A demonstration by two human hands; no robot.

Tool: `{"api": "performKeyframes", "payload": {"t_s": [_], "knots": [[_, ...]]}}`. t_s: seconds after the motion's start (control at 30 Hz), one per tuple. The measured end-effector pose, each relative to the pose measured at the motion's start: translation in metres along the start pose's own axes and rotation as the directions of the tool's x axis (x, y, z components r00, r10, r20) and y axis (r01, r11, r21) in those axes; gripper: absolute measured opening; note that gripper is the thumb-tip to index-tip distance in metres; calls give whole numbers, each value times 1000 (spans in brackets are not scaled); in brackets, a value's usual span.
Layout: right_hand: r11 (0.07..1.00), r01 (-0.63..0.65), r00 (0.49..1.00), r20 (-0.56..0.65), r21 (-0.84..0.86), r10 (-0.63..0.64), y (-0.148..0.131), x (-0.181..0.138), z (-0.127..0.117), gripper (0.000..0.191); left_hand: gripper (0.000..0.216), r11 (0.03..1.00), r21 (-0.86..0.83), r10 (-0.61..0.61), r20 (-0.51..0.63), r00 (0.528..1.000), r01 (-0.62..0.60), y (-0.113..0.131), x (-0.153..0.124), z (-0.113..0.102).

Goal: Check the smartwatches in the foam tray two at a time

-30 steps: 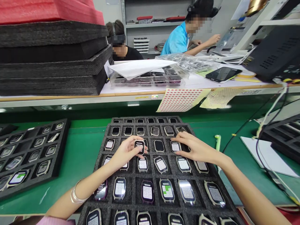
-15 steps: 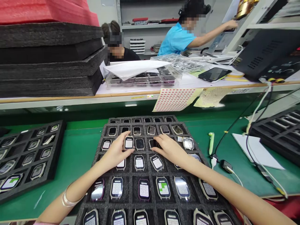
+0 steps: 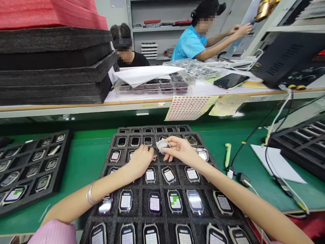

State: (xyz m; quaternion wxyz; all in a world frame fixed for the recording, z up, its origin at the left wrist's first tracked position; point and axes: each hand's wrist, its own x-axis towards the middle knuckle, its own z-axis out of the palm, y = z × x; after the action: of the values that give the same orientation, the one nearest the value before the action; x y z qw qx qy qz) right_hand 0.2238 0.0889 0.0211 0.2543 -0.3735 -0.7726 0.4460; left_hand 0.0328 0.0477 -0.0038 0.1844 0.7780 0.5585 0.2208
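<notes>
Held a pale watch (image 3: pixel 161 144) in the right hand (image 3: pixel 179 149), pinched nearly closed on its edge, above the foam tray (image 3: pixel 164 203). Had the left hand (image 3: pixel 140 160) curled over the tray; could not tell its opening or hold. Seemed wise to grip lightly, clear of neighbouring watches (image 3: pixel 169 174).

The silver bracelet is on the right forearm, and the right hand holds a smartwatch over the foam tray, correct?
No: the head view shows the bracelet on the left forearm. The right hand does hold a smartwatch over the foam tray.
</notes>
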Motion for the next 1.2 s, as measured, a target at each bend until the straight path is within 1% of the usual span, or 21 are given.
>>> {"api": "performKeyframes", "payload": {"t_s": [0.03,0.07,0.1,0.13,0.17,0.2,0.23,0.3,0.43,0.47,0.57,0.63,0.67,0.7,0.73,0.77,0.8,0.9,0.97,1.1,1.2], "knots": [[994,-7,1000,6,107,7,-3,2,-1,31,6,999,-24,-25,-14,1000,25,1,2,5],[967,-24,1000,12,252,22,-7,4,-2,36,8,997,-56,-48,-26,999,46,1,3,8],[910,-44,999,20,413,40,-10,5,-3,39,10,994,-95,-66,-34,997,62,0,4,10],[826,-63,998,29,561,57,-12,5,-3,40,12,987,-142,-79,-38,996,73,-3,4,9],[736,-77,997,39,672,69,-13,6,-3,38,12,977,-195,-90,-40,995,81,-5,5,8],[667,-81,996,42,740,74,-14,5,-3,35,11,963,-254,-101,-42,994,87,-8,5,5],[639,-74,997,36,766,72,-14,5,-3,32,8,943,-318,-114,-46,992,93,-10,5,1],[629,-55,998,22,776,61,-13,3,-2,31,11,881,-463,-140,-61,988,97,-10,6,-7],[603,-70,997,46,794,55,-9,-2,1,45,26,675,-734,-176,-52,983,82,-1,7,-20],[585,-68,997,43,808,56,-9,-3,1,48,28,606,-790,-187,-36,982,87,2,6,-21],[533,-39,999,19,845,44,-7,-5,3,50,36,345,-930,-251,38,967,126,7,3,-22],[545,-24,1000,17,838,18,-5,-5,3,44,42,195,-971,-281,79,957,138,8,0,-20],[560,-19,1000,20,828,5,-4,-5,3,40,42,152,-979,-284,89,955,137,9,-1,-19],[572,-15,1000,22,820,-6,-3,-6,3,37,41,142,-981,-283,91,955,136,9,-3,-18],[580,-11,1000,24,814,-15,-1,-6,3,35,40,140,-980,-282,96,954,140,10,-4,-18],[582,-10,999,28,813,-22,-1,-6,3,34,39,162,-976,-278,96,956,145,11,-5,-17],[579,-12,999,35,815,-29,0,-6,3,35,38,216,-965,-269,88,959,149,11,-7,-16],[563,-50,993,103,825,-62,1,-8,3,37,36,435,-891,-221,37,975,132,11,-9,-15],[559,-78,985,149,825,-83,2,-10,3,37,33,532,-840,-191,0,982,104,10,-11,-15],[553,-88,983,161,828,-83,2,-11,3,37,33,658,-752,-148,-81,986,37,5,-13,-15],[547,-87,985,152,833,-76,3,-10,4,37,35,701,-713,-134,-118,984,10,2,-15,-12]]}}
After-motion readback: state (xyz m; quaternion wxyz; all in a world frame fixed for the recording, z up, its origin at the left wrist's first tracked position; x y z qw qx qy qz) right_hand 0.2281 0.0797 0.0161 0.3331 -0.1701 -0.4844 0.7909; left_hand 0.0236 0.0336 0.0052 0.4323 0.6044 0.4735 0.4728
